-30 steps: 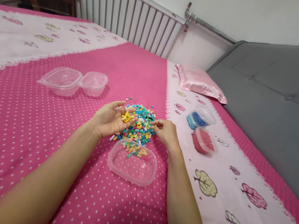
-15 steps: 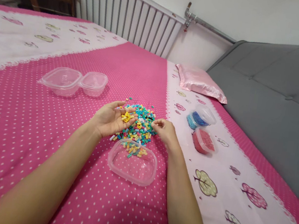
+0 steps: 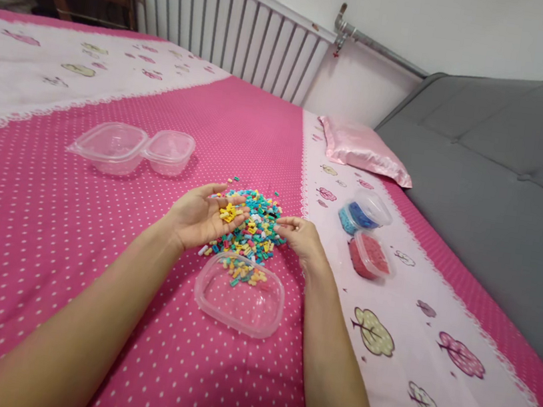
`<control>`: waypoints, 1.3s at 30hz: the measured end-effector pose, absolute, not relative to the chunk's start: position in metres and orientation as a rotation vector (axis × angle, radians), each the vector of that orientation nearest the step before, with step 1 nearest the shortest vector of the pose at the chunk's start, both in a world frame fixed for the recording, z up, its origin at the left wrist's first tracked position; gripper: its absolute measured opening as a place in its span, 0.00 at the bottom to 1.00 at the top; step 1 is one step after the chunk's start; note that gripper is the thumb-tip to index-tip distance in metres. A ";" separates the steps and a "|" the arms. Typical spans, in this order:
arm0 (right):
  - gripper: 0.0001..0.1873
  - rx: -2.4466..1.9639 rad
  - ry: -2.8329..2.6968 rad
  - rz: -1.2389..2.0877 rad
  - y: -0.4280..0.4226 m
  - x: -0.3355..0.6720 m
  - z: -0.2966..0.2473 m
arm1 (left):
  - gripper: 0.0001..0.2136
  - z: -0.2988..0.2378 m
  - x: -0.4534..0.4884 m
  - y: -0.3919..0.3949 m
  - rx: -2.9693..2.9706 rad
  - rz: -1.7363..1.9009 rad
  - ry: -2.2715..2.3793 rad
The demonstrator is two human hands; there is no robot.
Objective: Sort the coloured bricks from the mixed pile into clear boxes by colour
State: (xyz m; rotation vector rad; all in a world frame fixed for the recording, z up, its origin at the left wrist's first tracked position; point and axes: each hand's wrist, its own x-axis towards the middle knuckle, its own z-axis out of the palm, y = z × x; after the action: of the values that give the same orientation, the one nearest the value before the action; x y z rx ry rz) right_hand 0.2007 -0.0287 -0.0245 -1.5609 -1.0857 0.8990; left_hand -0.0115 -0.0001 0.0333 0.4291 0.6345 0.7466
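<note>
Palm up, my left hand point(image 3: 201, 217) cradles several small yellow building bricks point(image 3: 230, 212) on its outstretched fingers. It hovers over the left side of a heap of mixed building bricks point(image 3: 260, 229) in teal, yellow, pink and white. My right hand point(image 3: 298, 235) is at the heap's right edge, thumb and fingertips pinched together. Whatever is between those fingertips is too small to make out. Just in front of the heap stands a clear plastic tub point(image 3: 234, 326); some yellow, teal and pink bricks show at its far end.
Two clear tubs point(image 3: 111, 155) with nothing visible inside stand at the left on the pink dotted bedspread point(image 3: 150, 348). To the right are a tub of red pieces point(image 3: 369, 256) and a tub of blue pieces point(image 3: 363, 215). Farther back lies a pink pillow point(image 3: 362, 152) beside a grey headboard point(image 3: 511, 150).
My right hand has shifted very slightly, its fingers a little straighter at the heap's edge. My left hand and the bricks in it look unchanged.
</note>
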 end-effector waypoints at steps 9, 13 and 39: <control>0.13 -1.950 -1.520 0.550 -0.028 0.188 -0.028 | 0.13 0.034 -0.011 0.000 0.458 0.759 0.670; 0.09 -1.927 -1.488 0.523 -0.028 0.189 -0.028 | 0.13 0.034 -0.011 0.000 0.447 0.764 0.669; 0.12 -1.588 -1.117 0.862 -0.024 0.192 -0.030 | 0.12 0.032 -0.011 0.001 0.457 0.759 0.646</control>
State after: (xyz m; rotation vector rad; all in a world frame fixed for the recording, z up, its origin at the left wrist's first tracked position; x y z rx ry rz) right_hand 0.1916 -0.0241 -0.0305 -1.5882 -1.1170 0.8624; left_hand -0.0110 0.0013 0.0324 0.4575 0.6458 0.7588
